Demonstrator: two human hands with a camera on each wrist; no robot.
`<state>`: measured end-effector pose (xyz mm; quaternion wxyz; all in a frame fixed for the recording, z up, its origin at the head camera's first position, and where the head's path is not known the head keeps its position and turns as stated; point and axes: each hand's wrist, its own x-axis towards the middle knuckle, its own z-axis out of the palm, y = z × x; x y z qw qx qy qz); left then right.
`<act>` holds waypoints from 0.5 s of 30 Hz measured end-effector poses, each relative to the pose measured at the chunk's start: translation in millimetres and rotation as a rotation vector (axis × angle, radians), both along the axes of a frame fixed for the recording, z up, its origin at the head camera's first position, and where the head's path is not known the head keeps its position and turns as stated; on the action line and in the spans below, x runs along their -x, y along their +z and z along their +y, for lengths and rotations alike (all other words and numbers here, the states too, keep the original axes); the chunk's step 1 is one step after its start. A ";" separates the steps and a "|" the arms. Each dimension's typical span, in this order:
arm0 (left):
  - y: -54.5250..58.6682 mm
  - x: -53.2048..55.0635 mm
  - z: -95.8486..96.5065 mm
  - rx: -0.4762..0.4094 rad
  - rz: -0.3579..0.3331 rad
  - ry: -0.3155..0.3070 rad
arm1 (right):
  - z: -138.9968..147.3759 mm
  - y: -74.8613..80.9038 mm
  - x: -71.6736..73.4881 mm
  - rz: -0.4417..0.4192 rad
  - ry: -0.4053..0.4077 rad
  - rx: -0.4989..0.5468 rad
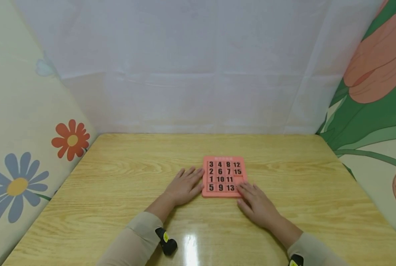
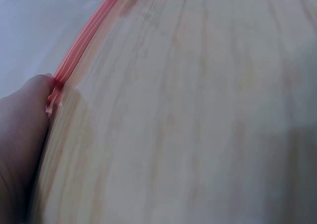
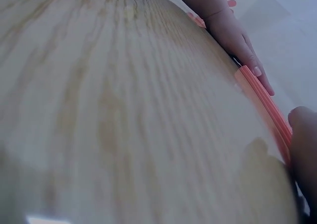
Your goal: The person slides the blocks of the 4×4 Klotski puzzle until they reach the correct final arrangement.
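The puzzle (image 1: pixel 223 176) lies flat on the counter (image 1: pixel 144 162) between the hands. The left hand (image 1: pixel 183 186), fingers extended and grasping nothing, touches its left edge, presumably bracing it; the right hand (image 1: pixel 256 204), likewise unclenched, lays fingers over the near right corner, a position suited to pushing tiles (image 1: pixel 220 171). A gap (image 1: pixel 239 179) ends the third row. The sheet (image 1: pixel 198 74) at the counter's far edge stands apart, leaving room behind and sideways.
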<state>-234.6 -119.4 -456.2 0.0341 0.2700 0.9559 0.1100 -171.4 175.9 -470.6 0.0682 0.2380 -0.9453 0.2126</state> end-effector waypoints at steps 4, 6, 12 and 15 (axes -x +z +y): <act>-1.0 0.8 -0.3 0.005 -0.002 0.003 | -0.4 0.8 2.6 -0.007 -0.007 0.018; -1.1 0.7 -0.4 0.006 -0.002 0.002 | -1.5 1.4 5.1 -0.019 -0.011 0.027; -1.4 0.1 -0.5 0.002 0.000 0.001 | -4.2 1.8 16.4 -0.059 -0.023 0.044; -0.6 -0.5 -0.6 0.001 0.000 0.000 | -5.0 1.6 24.0 -0.052 -0.028 0.057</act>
